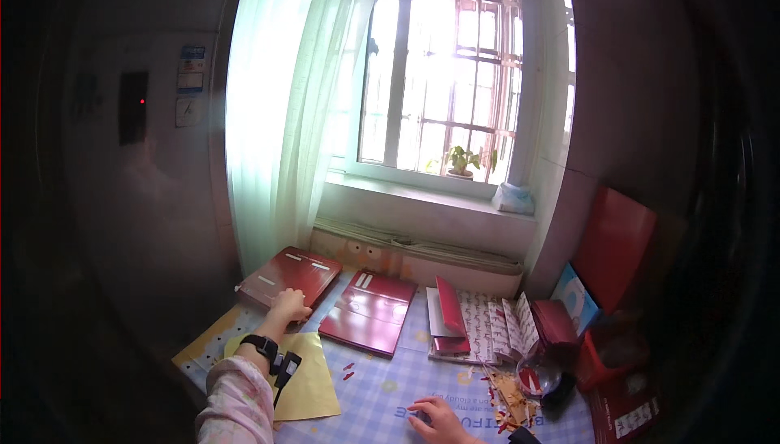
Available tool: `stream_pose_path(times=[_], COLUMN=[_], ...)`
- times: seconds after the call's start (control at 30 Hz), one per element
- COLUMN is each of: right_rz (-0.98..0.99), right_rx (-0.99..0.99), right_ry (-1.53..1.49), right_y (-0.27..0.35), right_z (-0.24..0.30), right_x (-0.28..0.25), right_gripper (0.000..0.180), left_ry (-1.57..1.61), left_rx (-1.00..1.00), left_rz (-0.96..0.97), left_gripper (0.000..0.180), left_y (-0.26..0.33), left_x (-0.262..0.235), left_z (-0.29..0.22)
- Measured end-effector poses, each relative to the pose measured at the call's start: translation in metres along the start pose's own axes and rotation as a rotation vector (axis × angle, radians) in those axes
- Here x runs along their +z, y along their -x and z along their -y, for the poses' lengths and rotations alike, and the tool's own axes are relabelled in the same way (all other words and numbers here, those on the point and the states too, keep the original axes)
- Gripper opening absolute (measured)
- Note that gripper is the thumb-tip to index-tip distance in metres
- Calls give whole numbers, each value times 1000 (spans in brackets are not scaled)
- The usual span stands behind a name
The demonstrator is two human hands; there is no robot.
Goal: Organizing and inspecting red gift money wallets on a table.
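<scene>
A pink sleeve is shown nearest the camera, with a black band fastened at the wrist. The left hand is laid with bent fingers at the near edge of a thick red folder, at the table's far left; whether it is gripped cannot be told. The right hand is rested loosely parted on the cloth, nothing seen held. A thinner red folder is placed between yellow paper and patterned sheets.
</scene>
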State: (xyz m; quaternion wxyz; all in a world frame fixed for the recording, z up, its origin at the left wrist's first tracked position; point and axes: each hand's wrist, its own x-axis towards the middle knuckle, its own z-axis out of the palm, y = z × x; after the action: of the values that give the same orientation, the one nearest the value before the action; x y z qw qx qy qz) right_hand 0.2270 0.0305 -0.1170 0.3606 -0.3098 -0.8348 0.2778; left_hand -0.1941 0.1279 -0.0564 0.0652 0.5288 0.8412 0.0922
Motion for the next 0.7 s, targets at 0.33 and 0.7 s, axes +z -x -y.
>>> stream_pose_path(times=[0.33, 0.7], right_rz=[14, 45], right_rx=[-36, -9], right_ry=[58, 43], right_y=[2, 2], right_z=[2, 7], right_x=[1, -2], right_gripper=[21, 21], left_ry=[-86, -432], left_rx=[346, 754], left_rz=[173, 315], left_gripper=[40, 70], left_y=[26, 210], left_x=[-18, 21], left_z=[29, -40])
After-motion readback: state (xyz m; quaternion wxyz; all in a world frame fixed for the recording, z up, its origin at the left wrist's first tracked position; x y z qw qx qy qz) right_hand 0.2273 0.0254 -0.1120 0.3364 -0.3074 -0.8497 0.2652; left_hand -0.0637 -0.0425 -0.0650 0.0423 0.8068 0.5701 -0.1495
